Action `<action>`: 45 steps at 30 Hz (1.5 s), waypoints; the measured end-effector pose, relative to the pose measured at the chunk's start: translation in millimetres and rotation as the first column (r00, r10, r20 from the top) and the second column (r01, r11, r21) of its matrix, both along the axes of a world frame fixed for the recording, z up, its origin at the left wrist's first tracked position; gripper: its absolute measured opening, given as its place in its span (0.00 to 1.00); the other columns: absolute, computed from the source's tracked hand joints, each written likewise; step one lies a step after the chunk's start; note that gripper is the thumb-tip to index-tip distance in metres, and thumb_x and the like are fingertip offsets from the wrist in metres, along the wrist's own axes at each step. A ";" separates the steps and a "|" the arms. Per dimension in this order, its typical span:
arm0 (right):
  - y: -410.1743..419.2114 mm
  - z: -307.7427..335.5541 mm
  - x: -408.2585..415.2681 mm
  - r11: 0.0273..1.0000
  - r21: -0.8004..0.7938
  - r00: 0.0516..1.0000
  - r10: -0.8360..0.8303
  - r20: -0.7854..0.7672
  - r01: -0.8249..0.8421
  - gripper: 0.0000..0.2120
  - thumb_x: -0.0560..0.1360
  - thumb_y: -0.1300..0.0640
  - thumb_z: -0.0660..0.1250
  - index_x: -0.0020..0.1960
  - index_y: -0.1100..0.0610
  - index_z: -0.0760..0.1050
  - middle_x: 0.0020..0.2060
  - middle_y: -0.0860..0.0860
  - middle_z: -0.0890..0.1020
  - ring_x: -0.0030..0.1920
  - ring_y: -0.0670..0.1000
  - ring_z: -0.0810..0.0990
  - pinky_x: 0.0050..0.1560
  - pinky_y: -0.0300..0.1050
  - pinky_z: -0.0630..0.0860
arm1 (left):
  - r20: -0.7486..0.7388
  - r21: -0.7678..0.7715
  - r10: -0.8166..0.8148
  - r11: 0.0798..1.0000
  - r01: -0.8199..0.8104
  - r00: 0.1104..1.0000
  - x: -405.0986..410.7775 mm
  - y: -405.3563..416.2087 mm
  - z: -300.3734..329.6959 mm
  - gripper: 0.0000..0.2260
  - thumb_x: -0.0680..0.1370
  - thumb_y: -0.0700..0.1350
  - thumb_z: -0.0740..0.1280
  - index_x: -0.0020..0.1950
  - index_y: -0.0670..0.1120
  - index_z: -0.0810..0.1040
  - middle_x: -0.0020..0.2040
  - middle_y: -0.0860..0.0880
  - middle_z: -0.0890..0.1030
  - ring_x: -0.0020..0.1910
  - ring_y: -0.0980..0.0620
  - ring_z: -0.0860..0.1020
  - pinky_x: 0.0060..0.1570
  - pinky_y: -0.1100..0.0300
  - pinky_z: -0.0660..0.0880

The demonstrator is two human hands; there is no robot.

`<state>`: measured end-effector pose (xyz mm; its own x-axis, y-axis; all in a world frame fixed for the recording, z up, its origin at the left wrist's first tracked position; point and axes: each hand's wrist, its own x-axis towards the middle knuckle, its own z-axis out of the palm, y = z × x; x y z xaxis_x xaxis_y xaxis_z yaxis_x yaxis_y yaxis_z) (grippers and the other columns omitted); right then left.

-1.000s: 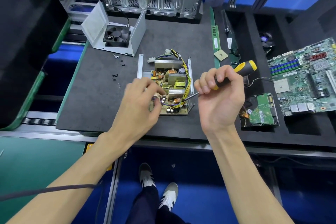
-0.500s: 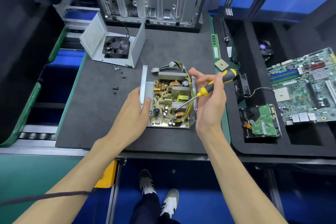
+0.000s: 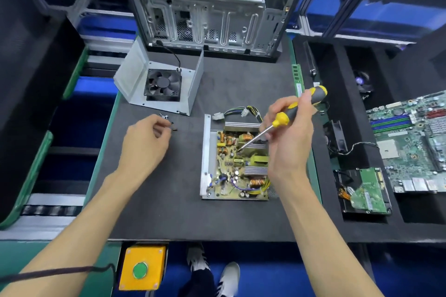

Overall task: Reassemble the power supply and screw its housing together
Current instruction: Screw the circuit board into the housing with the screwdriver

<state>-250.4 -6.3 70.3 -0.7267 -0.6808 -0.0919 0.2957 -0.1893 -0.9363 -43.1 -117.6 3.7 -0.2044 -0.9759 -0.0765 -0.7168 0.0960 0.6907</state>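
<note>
The open power supply base lies on the black mat, its yellow circuit board exposed and its cable bundle trailing from the far end. My right hand grips a yellow-and-black screwdriver, whose tip rests on the middle of the board. My left hand is off to the left on the mat, fingers curled, with the fingertips right at a few loose screws. Whether it pinches one is hidden. The grey housing cover with the black fan stands at the back left.
An empty PC chassis stands at the back of the mat. To the right, foam trays hold a motherboard, a hard drive and a RAM stick. A yellow box with a green button hangs below the front edge.
My left hand has left the power supply's left edge and moved left to the loose screws. My right hand has shifted the screwdriver tip towards the board's far half.
</note>
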 end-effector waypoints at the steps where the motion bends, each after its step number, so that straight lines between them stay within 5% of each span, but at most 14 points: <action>1: -7.2 0.8 3.9 1.000 0.018 1.000 0.024 0.019 -0.024 0.25 0.84 0.42 0.54 0.33 0.51 0.74 0.26 0.47 0.69 0.26 0.48 0.63 0.26 0.40 0.61 | 0.012 0.000 -0.003 1.000 0.003 1.000 -0.1 -6.3 -3.3 0.05 0.77 0.40 0.68 0.49 0.47 0.83 0.38 0.56 0.82 0.38 0.56 0.80 0.47 0.56 0.79; 5: -32.6 1.9 18.6 0.991 0.090 0.992 0.087 0.092 -0.095 0.25 0.85 0.43 0.55 0.33 0.51 0.73 0.26 0.49 0.62 0.24 0.47 0.57 0.23 0.36 0.56 | 0.025 -0.001 -0.014 1.000 0.014 1.000 -4.7 -24.1 -12.2 0.04 0.76 0.40 0.70 0.47 0.47 0.83 0.34 0.56 0.80 0.33 0.57 0.77 0.43 0.58 0.75; 11: -53.4 -2.2 29.2 0.990 0.083 0.985 0.100 0.144 -0.113 0.23 0.83 0.43 0.57 0.33 0.50 0.75 0.28 0.51 0.64 0.23 0.46 0.60 0.23 0.35 0.57 | 0.080 -0.005 -0.058 0.998 0.059 0.995 -9.8 -34.3 -18.4 0.06 0.75 0.42 0.70 0.40 0.52 0.80 0.33 0.56 0.79 0.34 0.55 0.78 0.38 0.57 0.74; 16: -59.2 -4.2 32.4 0.992 0.078 0.984 0.089 0.157 -0.102 0.22 0.81 0.41 0.58 0.32 0.49 0.76 0.27 0.49 0.66 0.24 0.46 0.62 0.24 0.37 0.58 | 0.089 -0.036 -0.125 0.991 0.128 0.988 -9.2 -35.1 -16.5 0.05 0.79 0.42 0.66 0.43 0.50 0.78 0.38 0.55 0.79 0.39 0.53 0.77 0.39 0.56 0.71; 19: -58.2 -3.9 30.2 0.994 0.075 0.985 0.069 0.159 -0.082 0.22 0.81 0.42 0.59 0.33 0.50 0.77 0.27 0.49 0.67 0.24 0.47 0.64 0.23 0.37 0.61 | -0.244 0.097 -0.052 0.992 0.078 0.968 -13.1 -32.3 0.3 0.05 0.80 0.40 0.68 0.45 0.46 0.80 0.39 0.51 0.83 0.39 0.52 0.82 0.44 0.59 0.79; 22: -53.2 -2.3 26.2 0.997 0.052 0.983 0.050 0.175 -0.060 0.21 0.82 0.42 0.59 0.35 0.51 0.77 0.26 0.48 0.68 0.25 0.48 0.65 0.23 0.38 0.62 | -0.622 0.325 0.090 0.933 0.152 0.778 -21.1 -22.1 31.0 0.02 0.78 0.36 0.71 0.47 0.41 0.83 0.40 0.44 0.86 0.39 0.47 0.85 0.43 0.59 0.82; 28: -29.2 4.6 12.0 0.999 0.008 0.977 0.030 0.213 -0.032 0.20 0.84 0.44 0.58 0.40 0.54 0.76 0.27 0.49 0.68 0.26 0.48 0.66 0.24 0.40 0.64 | -0.817 0.444 0.196 0.814 0.374 0.543 -33.5 11.8 69.6 0.07 0.69 0.40 0.74 0.47 0.41 0.86 0.40 0.43 0.84 0.39 0.49 0.83 0.44 0.62 0.80; 36: 21.8 11.6 -3.7 1.000 -0.027 0.980 0.003 0.200 0.003 0.20 0.84 0.44 0.59 0.40 0.55 0.76 0.29 0.50 0.67 0.28 0.48 0.67 0.25 0.41 0.66 | -0.835 0.371 0.075 0.809 0.456 0.545 -49.7 64.3 82.6 0.06 0.69 0.41 0.76 0.46 0.43 0.88 0.43 0.42 0.86 0.40 0.46 0.85 0.45 0.60 0.81; 45: 72.1 8.4 -8.7 0.997 -0.080 0.972 0.013 0.236 0.006 0.18 0.85 0.47 0.60 0.41 0.55 0.76 0.30 0.49 0.69 0.29 0.48 0.70 0.27 0.41 0.71 | -0.760 0.187 -0.035 0.945 0.269 0.649 -68.7 118.2 82.5 0.03 0.76 0.34 0.73 0.47 0.40 0.86 0.39 0.42 0.86 0.38 0.47 0.85 0.43 0.59 0.82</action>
